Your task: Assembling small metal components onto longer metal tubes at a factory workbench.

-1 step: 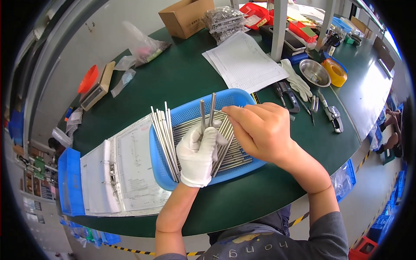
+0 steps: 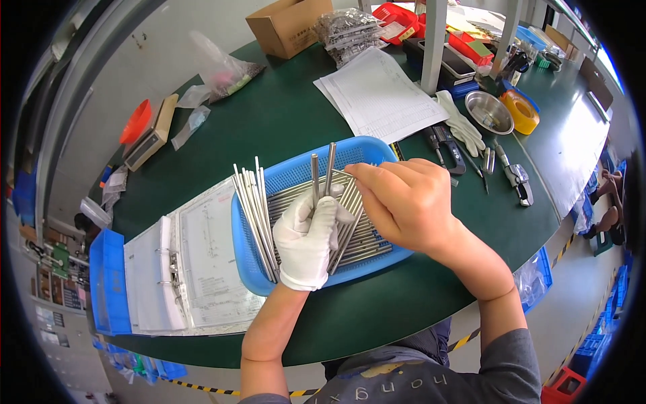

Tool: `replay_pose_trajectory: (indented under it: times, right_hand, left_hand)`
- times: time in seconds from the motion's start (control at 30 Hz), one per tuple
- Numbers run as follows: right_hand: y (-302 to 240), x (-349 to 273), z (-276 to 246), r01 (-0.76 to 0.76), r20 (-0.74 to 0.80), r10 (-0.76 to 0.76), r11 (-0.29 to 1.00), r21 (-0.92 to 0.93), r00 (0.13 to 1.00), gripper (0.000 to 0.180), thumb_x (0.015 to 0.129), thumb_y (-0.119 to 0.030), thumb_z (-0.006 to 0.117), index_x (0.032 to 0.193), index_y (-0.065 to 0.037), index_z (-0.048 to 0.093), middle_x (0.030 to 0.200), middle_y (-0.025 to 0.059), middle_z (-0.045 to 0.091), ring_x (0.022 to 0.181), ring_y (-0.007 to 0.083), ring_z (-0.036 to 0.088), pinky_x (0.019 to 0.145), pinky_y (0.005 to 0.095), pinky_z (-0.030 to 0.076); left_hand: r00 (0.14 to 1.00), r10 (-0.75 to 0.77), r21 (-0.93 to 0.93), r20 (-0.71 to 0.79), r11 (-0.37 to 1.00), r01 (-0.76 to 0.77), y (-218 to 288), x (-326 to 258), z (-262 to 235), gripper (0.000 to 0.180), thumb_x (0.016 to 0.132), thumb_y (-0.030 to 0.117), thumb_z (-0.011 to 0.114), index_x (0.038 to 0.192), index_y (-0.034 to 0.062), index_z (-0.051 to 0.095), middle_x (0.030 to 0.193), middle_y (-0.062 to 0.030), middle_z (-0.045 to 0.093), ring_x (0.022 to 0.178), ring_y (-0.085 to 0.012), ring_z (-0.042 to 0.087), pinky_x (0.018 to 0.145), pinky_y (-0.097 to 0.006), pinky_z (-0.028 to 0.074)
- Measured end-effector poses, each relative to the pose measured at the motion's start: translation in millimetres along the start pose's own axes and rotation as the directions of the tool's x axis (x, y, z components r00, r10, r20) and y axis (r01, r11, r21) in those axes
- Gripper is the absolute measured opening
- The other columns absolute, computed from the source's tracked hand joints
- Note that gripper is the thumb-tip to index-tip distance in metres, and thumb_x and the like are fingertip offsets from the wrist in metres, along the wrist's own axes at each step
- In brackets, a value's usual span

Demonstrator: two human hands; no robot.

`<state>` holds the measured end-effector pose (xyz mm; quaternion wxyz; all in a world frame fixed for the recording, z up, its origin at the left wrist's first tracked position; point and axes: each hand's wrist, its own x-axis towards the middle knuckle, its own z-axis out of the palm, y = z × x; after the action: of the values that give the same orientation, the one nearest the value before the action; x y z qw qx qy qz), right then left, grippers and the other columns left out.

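My left hand (image 2: 306, 239), in a white glove, is closed around two metal rods (image 2: 330, 168) that stand up out of its grip, a little apart at the top. My bare right hand (image 2: 407, 198) is closed in a pinch just right of them. A thin metal piece (image 2: 342, 173) shows at its fingertips, pointing toward the rods; most of it is hidden. Both hands are over a blue perforated basket (image 2: 377, 268). Many loose metal rods (image 2: 370, 242) lie inside it. A bundle of paler rods (image 2: 256, 222) leans over the basket's left side.
An open ring binder (image 2: 222, 269) lies left of the basket, beside a blue bin (image 2: 110, 283). Paper sheets (image 2: 380, 94) are behind. To the right are a micrometer (image 2: 447, 148), a white glove (image 2: 461, 121), a steel bowl (image 2: 489, 112) and a caliper-like gauge (image 2: 517, 176).
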<state>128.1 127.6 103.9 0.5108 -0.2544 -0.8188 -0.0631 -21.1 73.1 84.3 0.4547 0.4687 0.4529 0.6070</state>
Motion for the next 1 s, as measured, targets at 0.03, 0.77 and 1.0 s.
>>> replay_pose_trajectory:
  times: [0.03,0.77,1.0]
  right_hand:
    - [0,0,0,0.005,0.004,-0.005,1.000,-0.015,1.000,0.015,0.069,0.001,0.063,0.084,-0.001,0.063,0.053,0.0039,0.050,0.041,0.0179,0.047,0.039,0.0290,0.034]
    - [-11,-7,2,-0.246,0.145,0.218,0.946,0.210,0.965,0.008,0.078,-0.002,0.059,0.085,0.000,0.061,0.064,0.0114,0.061,0.051,0.0268,0.058,0.046,0.0315,0.044]
    - [-9,-6,5,-0.175,0.088,0.158,0.953,0.245,0.984,0.005,0.075,-0.002,0.061,0.080,-0.001,0.059,0.058,0.0101,0.057,0.048,0.0263,0.056,0.043,0.0321,0.042]
  left_hand:
    - [1.000,-0.005,0.000,-0.001,1.000,0.005,-1,0,0,0.018,0.090,0.006,0.050,0.105,0.0000,0.058,0.069,-0.0058,0.062,0.045,-0.0002,0.037,0.042,-0.014,0.029]
    - [0.987,0.158,0.238,-0.023,0.960,-0.148,-7,-3,-1,0.021,0.092,0.011,0.049,0.105,-0.0034,0.057,0.066,-0.0038,0.060,0.051,-0.0045,0.049,0.047,-0.018,0.037]
    - [0.982,0.156,0.144,0.107,0.975,-0.171,-2,-5,-3,0.032,0.097,0.023,0.037,0.103,-0.0032,0.055,0.061,-0.0063,0.059,0.041,-0.0027,0.035,0.040,-0.017,0.026]
